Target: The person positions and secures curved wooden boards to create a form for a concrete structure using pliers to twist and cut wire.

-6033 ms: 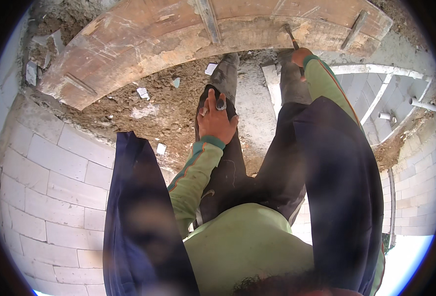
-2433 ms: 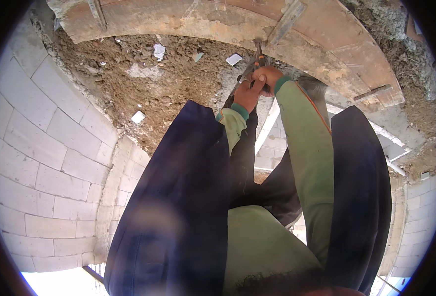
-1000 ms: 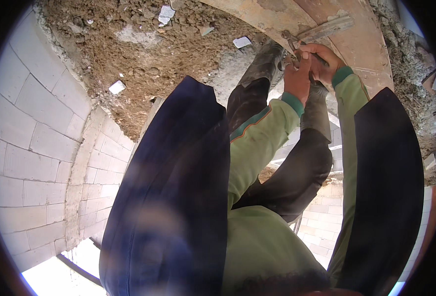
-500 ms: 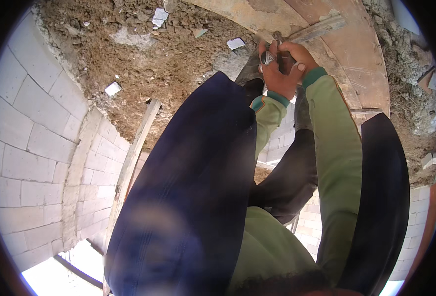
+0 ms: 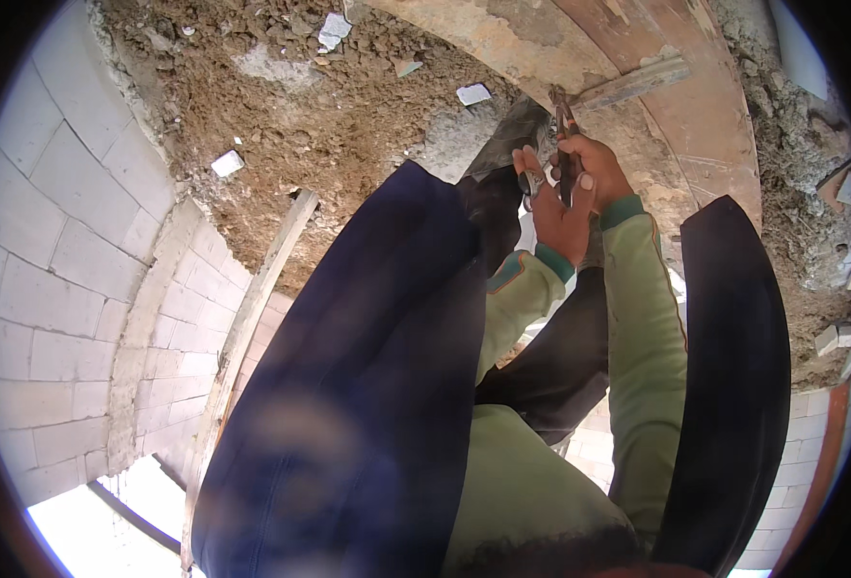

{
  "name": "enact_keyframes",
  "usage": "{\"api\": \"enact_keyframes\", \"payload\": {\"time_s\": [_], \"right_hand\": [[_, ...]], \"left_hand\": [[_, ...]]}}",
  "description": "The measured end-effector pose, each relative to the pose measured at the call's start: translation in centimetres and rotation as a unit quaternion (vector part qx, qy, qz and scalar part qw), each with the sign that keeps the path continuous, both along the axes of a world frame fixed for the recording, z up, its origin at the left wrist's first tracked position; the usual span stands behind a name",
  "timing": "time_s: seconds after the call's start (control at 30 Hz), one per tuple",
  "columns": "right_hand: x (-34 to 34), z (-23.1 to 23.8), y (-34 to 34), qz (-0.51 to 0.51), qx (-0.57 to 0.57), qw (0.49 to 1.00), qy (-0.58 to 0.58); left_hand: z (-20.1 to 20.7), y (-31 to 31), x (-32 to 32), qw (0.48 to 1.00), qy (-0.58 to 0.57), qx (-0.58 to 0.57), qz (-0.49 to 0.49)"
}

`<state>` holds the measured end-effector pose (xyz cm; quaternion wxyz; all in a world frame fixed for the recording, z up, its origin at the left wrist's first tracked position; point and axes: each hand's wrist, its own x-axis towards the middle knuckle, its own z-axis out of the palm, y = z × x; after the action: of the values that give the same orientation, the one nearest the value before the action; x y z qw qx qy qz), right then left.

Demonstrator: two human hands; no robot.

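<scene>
My right hand (image 5: 599,171) is closed round a pair of dark pliers (image 5: 566,123) with a touch of orange. Their jaws point away from me and meet the edge of a curved brown board (image 5: 502,34), close to the end of a wooden strip (image 5: 632,83) lying across it. Just left of the pliers' handles, my left hand (image 5: 558,217) has its thumb and fingers apart. It wears a large ring. The handle ends show between its thumb and fingers, and I see no firm grip there. Whatever is in the jaws is too small to tell.
Brown soil with white block fragments (image 5: 227,164) lies left of the board. A timber post (image 5: 263,275) leans by the pale block wall (image 5: 78,289). My dark boot (image 5: 507,144) stands beside the board's edge. Rubble (image 5: 835,339) lies at the far right.
Both hands sit slightly nearer me in the picture. The pliers, mostly hidden before, now show with their jaws at the board edge. My left hand has drawn back from the edge and its fingers have loosened.
</scene>
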<state>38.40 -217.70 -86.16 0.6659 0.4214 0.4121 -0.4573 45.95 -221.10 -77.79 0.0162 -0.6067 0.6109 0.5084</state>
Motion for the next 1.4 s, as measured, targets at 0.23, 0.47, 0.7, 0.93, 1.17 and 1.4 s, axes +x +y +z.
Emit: {"api": "enact_keyframes", "payload": {"time_s": [0.23,0.47,0.7,0.93,1.17,1.4], "right_hand": [[-4.4,1.1,-2.0,-0.001,-0.054,0.997,-0.057],[-7.9,9.9,-1.6,-0.193,-0.15,0.96,0.134],[-18.3,14.1,5.3,-0.23,0.002,0.859,0.457],[-34.6,16.4,14.0,-0.003,0.204,0.797,0.569],[-33.3,13.1,14.3,0.02,0.294,0.78,0.552],[-5.9,13.4,16.9,-0.361,0.156,0.864,0.315]], "left_hand": [[-1.1,-6.5,2.5,0.985,0.046,0.108,0.126],[-10.0,-7.7,10.5,0.987,-0.015,0.122,0.107],[-3.9,-6.8,4.0,0.989,0.001,0.142,0.033],[-5.4,-4.9,4.6,0.985,0.033,0.13,-0.113],[-3.5,-5.5,2.5,0.948,-0.046,0.093,-0.301],[-5.7,0.1,-7.3,0.722,0.027,-0.113,-0.682]]}}
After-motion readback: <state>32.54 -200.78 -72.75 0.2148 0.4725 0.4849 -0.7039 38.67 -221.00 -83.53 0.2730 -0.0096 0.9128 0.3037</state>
